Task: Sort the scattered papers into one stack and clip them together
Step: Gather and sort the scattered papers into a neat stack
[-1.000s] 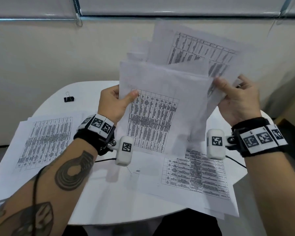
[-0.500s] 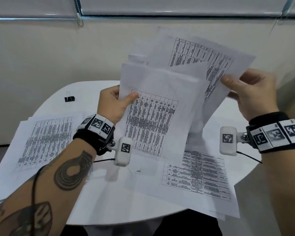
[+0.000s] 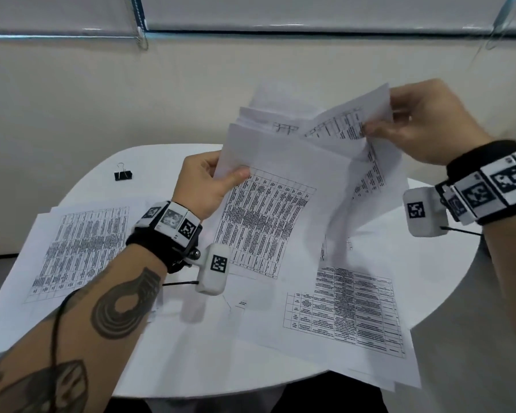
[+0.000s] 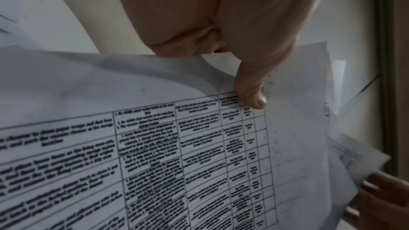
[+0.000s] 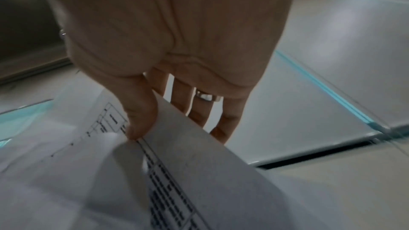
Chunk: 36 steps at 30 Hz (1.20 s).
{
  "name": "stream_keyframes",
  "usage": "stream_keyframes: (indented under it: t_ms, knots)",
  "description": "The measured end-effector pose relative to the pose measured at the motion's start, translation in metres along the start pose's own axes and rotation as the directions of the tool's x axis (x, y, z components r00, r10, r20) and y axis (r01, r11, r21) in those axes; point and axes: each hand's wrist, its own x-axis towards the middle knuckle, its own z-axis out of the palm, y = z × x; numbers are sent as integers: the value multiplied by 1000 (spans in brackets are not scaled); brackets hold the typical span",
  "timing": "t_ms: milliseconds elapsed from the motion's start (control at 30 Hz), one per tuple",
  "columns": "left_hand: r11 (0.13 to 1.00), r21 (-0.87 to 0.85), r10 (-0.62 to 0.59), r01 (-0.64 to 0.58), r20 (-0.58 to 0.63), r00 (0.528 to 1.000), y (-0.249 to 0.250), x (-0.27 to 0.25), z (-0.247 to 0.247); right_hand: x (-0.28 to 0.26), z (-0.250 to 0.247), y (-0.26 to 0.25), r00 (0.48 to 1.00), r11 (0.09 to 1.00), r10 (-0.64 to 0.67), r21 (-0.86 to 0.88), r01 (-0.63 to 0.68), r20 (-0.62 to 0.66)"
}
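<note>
Head view, left hand gripping the sheaf of white printed table papers above the round white table, right hand pinching one bent sheet, small black binder clip near the far left edge, print too blurred to read.

Count: 1 binder clip, far-left edge of table. 1 held bundle of sheets, exact number unclear. Loose sheets on table: at least 2 printed ones, left edge and near-right edge. 2 hands.

Round white table, cream wall
</note>
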Motion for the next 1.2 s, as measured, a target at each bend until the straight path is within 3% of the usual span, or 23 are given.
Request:
stream_keyframes:
  t_ms: [200,400,500,600,700,833,1000,1100,1200]
  knots:
    - [1000,4,21,-21,58,998,6,-1,6,13,11,-34,995,991,-32,-126,44,95]
    - [1000,-3,21,-21,43,999,6,-4,7,21,9,-34,992,963,127,-241,-119,20]
    - [999,42,12,-9,-56,998,3,-4,4,19,-1,-29,976,979,154,-108,-171,-153]
    - [1000,25,10,-6,-128,992,-2,-3,-2,14,-7,-15,919,959,267,176,-223,-290]
    - [1000,19,1,1,-135,991,-3,-2,-7,6,-5,5,879,893,359,390,-226,-313]
    - [1000,-6,2,-3,-151,989,-2,-1,-9,-4,7,27,848,824,423,525,-214,-318]
    - [1000,-14,-22,20,-163,986,-5,1,-13,-4,8,42,761,699,548,690,-188,-347]
    - [1000,-12,-27,26,-130,991,-5,-1,-12,-6,7,47,764,697,549,691,-194,-339]
    - [998,52,-23,26,-45,999,-1,1,-8,-9,8,42,846,704,452,696,-144,-282]
